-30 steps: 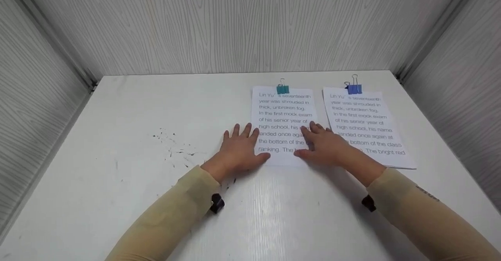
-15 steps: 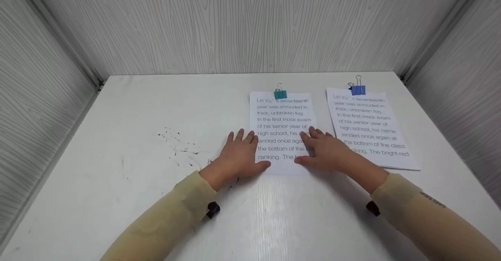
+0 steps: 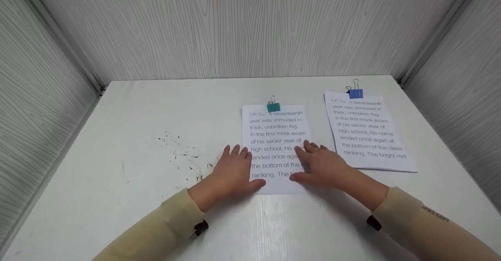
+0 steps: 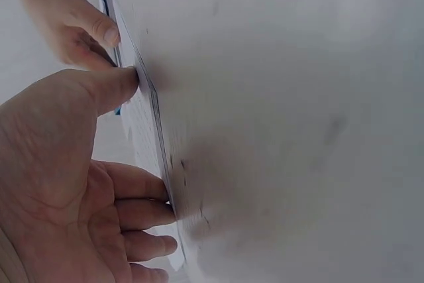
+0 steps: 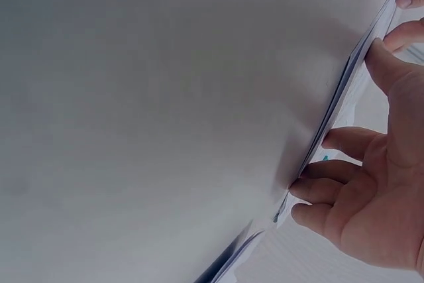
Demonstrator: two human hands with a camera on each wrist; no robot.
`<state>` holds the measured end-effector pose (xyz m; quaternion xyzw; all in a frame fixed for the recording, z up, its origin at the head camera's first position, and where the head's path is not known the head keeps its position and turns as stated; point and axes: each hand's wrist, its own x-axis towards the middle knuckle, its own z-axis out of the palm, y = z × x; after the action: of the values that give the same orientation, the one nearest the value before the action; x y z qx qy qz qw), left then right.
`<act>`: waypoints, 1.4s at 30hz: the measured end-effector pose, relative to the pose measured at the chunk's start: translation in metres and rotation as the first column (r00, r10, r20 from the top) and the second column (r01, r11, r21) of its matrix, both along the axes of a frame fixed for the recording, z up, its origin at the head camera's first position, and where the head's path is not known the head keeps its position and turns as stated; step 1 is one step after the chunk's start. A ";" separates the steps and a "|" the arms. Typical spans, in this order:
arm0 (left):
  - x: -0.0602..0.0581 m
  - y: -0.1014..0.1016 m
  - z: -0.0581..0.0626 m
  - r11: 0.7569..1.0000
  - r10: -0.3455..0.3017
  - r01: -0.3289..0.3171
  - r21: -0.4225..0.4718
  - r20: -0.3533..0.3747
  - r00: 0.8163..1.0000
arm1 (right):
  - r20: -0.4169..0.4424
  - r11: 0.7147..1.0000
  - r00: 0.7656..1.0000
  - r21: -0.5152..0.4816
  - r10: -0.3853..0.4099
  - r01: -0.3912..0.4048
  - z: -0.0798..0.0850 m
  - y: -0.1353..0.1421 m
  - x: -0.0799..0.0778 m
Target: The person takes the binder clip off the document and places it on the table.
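Observation:
A stack of printed sheets (image 3: 276, 135) lies flat on the table with a teal binder clip (image 3: 273, 107) on its top edge. My left hand (image 3: 231, 173) rests along its left edge, fingers spread and fairly straight, thumb on the lower left corner. On the opposite side my right hand (image 3: 323, 167) touches the right edge, its thumb on the lower right corner and covering some printed words. Both wrist views show the left hand's fingers (image 4: 142, 213) and the right hand's fingers (image 5: 324, 180) against the thin paper edges.
Right of it lies a second, slightly tilted stack of printed sheets (image 3: 368, 134) with a blue binder clip (image 3: 356, 93). Dark marks (image 3: 180, 151) speckle the white table (image 3: 148, 108) at left. Wood-grained panels (image 3: 250, 26) stand behind and at both sides.
Both hands and the teal-clipped stack have slid toward me and slightly left, widening the gap to the blue-clipped stack. The head view has shifted slightly.

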<state>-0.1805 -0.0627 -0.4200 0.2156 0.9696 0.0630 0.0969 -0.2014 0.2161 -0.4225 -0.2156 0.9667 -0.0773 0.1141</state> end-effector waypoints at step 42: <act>0.058 -0.021 -0.004 0.997 -0.075 0.073 -0.036 -0.050 0.996 | -0.055 0.987 0.998 -0.163 0.002 -0.011 0.010 -0.001 0.034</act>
<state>-0.1230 -0.0836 -0.4238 0.2512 0.9641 0.0371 0.0777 -0.1673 0.2149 -0.4126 -0.2295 0.9592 -0.1497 0.0697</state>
